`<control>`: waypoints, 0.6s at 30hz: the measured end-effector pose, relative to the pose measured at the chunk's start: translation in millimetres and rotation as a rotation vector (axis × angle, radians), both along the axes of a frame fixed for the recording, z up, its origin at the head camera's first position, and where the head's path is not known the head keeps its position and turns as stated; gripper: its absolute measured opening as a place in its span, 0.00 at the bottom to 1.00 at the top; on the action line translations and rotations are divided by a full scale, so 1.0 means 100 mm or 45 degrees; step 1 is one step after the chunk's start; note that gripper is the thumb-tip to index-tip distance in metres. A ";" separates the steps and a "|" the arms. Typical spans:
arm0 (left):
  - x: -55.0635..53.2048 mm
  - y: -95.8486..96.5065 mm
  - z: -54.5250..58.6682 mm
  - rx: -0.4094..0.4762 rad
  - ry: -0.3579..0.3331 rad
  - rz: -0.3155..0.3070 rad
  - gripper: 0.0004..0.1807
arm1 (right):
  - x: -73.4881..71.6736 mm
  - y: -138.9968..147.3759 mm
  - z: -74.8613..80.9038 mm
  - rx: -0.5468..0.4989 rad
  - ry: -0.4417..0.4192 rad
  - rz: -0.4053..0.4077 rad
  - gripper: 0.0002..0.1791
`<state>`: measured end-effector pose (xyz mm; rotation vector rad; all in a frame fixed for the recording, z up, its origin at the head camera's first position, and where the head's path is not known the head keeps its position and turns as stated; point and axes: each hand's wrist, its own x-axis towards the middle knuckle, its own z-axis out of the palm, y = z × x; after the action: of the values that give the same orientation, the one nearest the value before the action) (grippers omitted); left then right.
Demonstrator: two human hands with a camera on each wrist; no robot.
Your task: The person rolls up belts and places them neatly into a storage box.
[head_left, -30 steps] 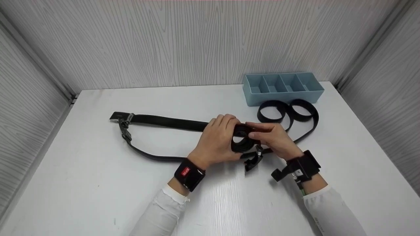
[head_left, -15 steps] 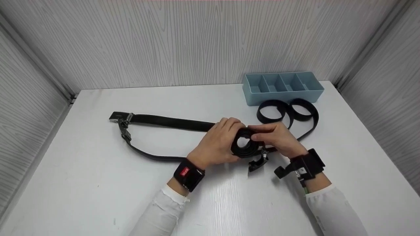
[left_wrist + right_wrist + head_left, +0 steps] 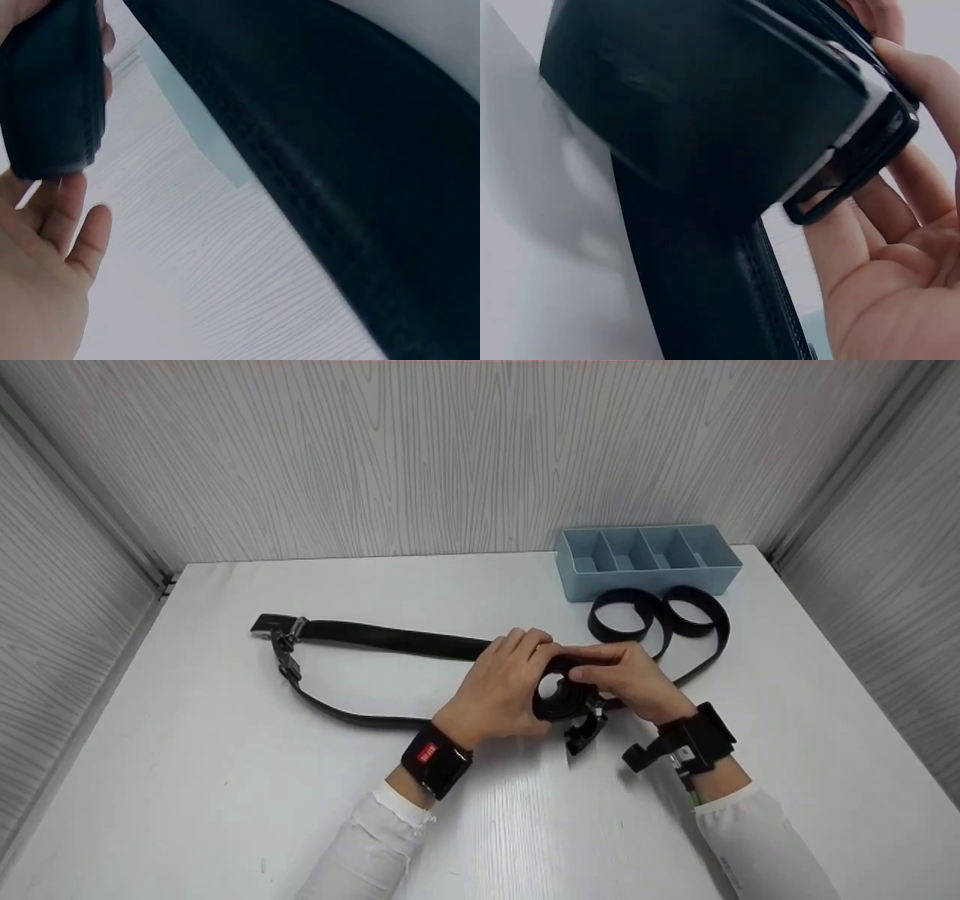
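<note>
Panels [image 3: 465, 457] with a grey wood-grain pattern stand behind and at both sides of a white counter [image 3: 187, 780]. White sleeves [image 3: 367, 847] cover both forearms; the right one bears faint grey print, too small to read. A black strap [image 3: 382, 639] lies on the left of the counter, one broad run and one narrower run leading towards the left hand [image 3: 502, 682]. At the right, a black belt [image 3: 721, 641] lies in two loops just in front of a blue four-compartment box [image 3: 645, 586]. The left hand curls round a rolled black belt [image 3: 576, 701], fingers over its top and thumb beneath, near the counter's middle. The right hand [image 3: 626, 675] pinches that roll's right side between thumb and fingers. Black wristbands [image 3: 442, 772] circle both wrists. A dark buckle [image 3: 587, 731] hangs from the roll's lower right. Smallest are two labels: a red one [image 3: 427, 751] on the left wristband, its white letters blurred, and a pale one [image 3: 684, 754] on the right, also illegible.
</note>
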<state>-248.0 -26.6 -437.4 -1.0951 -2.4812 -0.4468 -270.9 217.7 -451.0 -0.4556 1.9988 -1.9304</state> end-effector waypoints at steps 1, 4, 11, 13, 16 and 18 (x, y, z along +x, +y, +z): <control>0.00 0.00 0.00 0.002 0.020 0.015 0.50 | 0.00 0.00 0.00 -0.005 0.016 -0.005 0.25; 0.00 0.01 -0.01 0.002 0.074 0.056 0.50 | 0.00 0.01 0.00 0.002 0.070 -0.015 0.26; -0.01 0.01 -0.03 0.022 0.148 0.107 0.49 | -0.01 0.01 -0.01 0.027 0.088 -0.021 0.26; -0.01 0.01 -0.03 0.035 0.163 0.116 0.49 | -0.01 0.01 -0.01 0.020 0.062 -0.030 0.27; -0.01 0.01 -0.04 0.050 0.171 0.122 0.49 | -0.01 0.02 -0.03 0.002 0.032 -0.043 0.27; 0.00 0.02 -0.04 0.049 0.154 0.118 0.49 | -0.01 0.02 -0.03 -0.011 0.013 -0.050 0.27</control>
<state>-248.4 -24.8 -441.4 -0.9584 -2.3956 -0.3873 -272.1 220.1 -453.9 -0.4320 2.0213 -1.9643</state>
